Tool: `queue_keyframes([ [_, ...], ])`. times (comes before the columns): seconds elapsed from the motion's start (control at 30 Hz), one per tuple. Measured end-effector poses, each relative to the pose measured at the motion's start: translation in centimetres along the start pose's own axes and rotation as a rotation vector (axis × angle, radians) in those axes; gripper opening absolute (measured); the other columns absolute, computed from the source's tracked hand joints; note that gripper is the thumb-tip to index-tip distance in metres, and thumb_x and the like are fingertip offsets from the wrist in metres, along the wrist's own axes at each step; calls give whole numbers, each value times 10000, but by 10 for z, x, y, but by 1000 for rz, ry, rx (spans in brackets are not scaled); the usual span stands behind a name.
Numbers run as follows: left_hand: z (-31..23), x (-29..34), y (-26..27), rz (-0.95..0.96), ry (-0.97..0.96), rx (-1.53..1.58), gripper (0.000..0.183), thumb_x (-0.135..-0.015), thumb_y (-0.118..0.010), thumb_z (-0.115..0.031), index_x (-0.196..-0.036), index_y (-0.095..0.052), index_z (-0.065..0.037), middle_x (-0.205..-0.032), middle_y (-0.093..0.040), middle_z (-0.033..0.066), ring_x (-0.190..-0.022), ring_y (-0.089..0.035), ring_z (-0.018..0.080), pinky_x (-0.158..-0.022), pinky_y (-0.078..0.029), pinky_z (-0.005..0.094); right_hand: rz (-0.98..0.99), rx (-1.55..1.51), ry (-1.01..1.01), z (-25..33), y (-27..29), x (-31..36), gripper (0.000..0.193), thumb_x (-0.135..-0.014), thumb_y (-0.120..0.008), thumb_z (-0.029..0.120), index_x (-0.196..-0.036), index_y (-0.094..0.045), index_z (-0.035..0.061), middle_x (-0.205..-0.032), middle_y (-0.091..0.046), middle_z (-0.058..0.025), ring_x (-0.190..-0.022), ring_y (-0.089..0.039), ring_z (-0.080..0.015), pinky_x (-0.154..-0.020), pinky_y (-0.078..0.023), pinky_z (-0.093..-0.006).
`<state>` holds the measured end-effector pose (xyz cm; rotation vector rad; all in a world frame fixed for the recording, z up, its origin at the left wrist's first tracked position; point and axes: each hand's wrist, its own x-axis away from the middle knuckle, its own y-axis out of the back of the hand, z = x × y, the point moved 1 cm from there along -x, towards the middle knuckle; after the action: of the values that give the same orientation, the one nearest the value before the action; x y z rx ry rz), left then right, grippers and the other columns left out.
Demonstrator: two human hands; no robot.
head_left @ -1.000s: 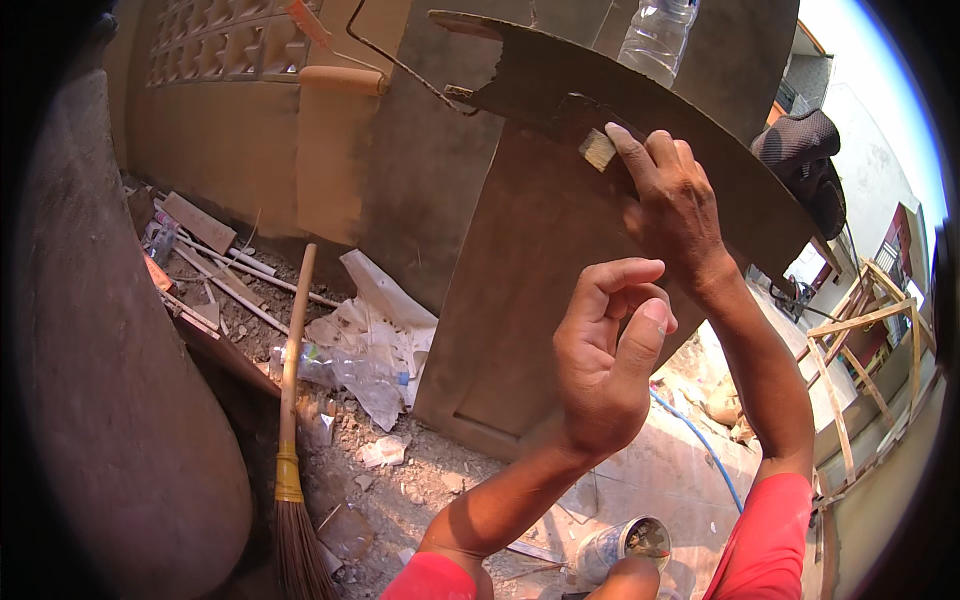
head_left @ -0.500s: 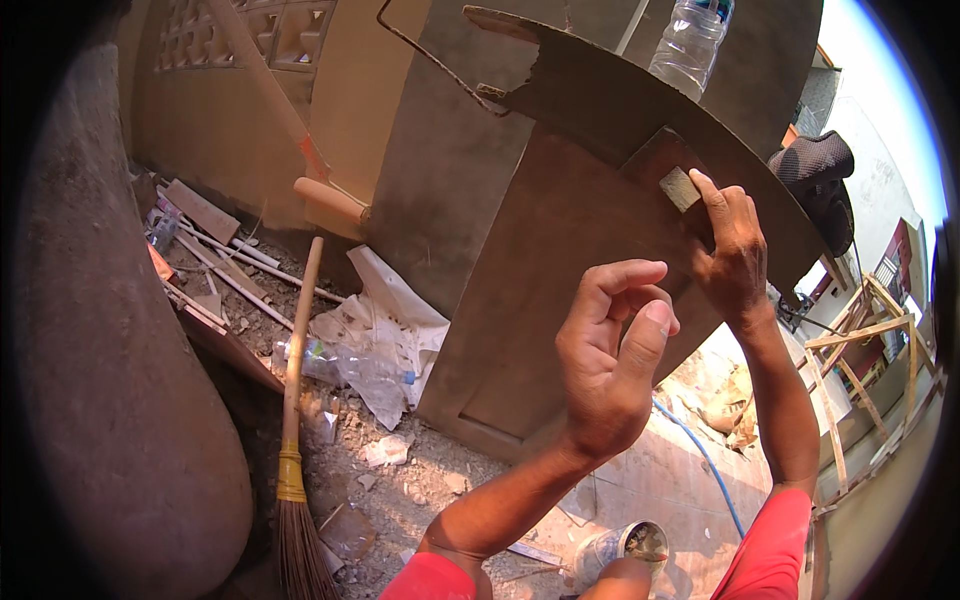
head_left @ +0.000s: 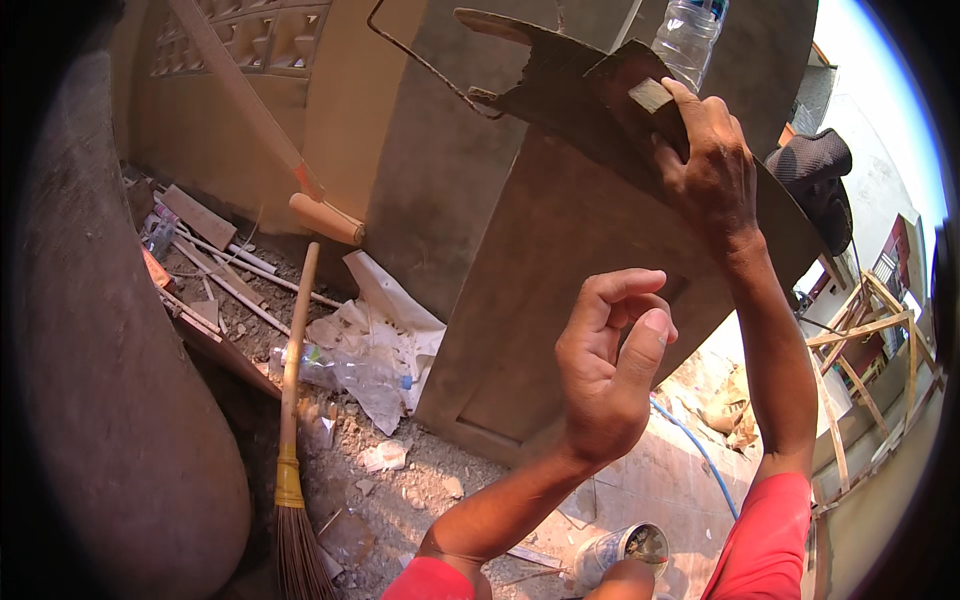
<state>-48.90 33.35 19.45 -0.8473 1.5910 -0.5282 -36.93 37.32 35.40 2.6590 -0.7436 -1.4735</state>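
Fingers (head_left: 684,98) of the right hand (head_left: 712,170) close around a small plasterer's float (head_left: 622,82)

The float is high and right of centre, its dark flat plate reaching up and left of the fingers. Its pale block handle (head_left: 651,96) appears to run down and right into the palm; the plate's long axis is partly hidden. The plate overlaps the edge of a brown curved slab (head_left: 545,75); whether they touch is unclear. The right hand is nearer; the left hand (head_left: 615,365), half curled with nothing visible in its grasp, hangs below, apart from the float. A clear plastic bottle (head_left: 690,40) stands just beyond the slab's edge. Below are a brown panel (head_left: 540,270), a bucket (head_left: 600,552) and, leftward, a straw broom (head_left: 288,400).
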Motion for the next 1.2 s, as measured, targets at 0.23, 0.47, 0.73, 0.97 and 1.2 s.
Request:
queue_keyframes([
  [0.23, 3, -1, 1, 7, 10, 15, 274, -917, -548, -45, -1184, -545, 16, -850, -614, 75, -780, -570, 109, -770, -460, 254, -62, 75, -395, -65, 48, 105, 510, -860, -676, 115, -1339, -508, 69, -1170, -582, -177, -1082, -608, -353, -920, -508, -443],
  [0.47, -4, -1, -6, 3, -12, 0, 279, -910, -550, -43, -1183, -550, 13, -830, -610, 77, -781, -571, 124, -773, -464, 266, -110, -55, -435, -1, 8, 65, 524, -826, -693, 150, -1310, -521, 45, -1098, -582, -178, -999, -615, -374, -848, -522, -467],
  [0.73, -5, 2, -10, 15, -28, -10, 286, -899, -560, -57, -1178, -552, 5, -821, -613, 80, -781, -567, 147, -782, -476, 310, -100, -179, -251, 90, -57, -21, 521, -770, -729, 183, -1229, -548, 16, -948, -542, -161, -836, -609, -343, -675, -562, -440],
  [0.97, -5, 3, -11, 32, -26, -38, 288, -896, -564, -78, -1174, -554, -1, -812, -607, 82, -776, -552, 159, -774, -478, 333, -49, -81, -232, 33, -15, 26, 550, -763, -726, 149, -1272, -548, 41, -972, -548, -135, -891, -596, -318, -756, -545, -419],
  [1.2, 0, 8, -17, 52, 22, -42, 284, -894, -575, -75, -1169, -565, -4, -815, -613, 74, -780, -565, 156, -776, -477, 328, -137, -1, -536, -62, 48, 133, 518, -827, -680, 110, -1310, -514, 26, -1096, -591, -200, -1010, -615, -386, -865, -513, -463],
])
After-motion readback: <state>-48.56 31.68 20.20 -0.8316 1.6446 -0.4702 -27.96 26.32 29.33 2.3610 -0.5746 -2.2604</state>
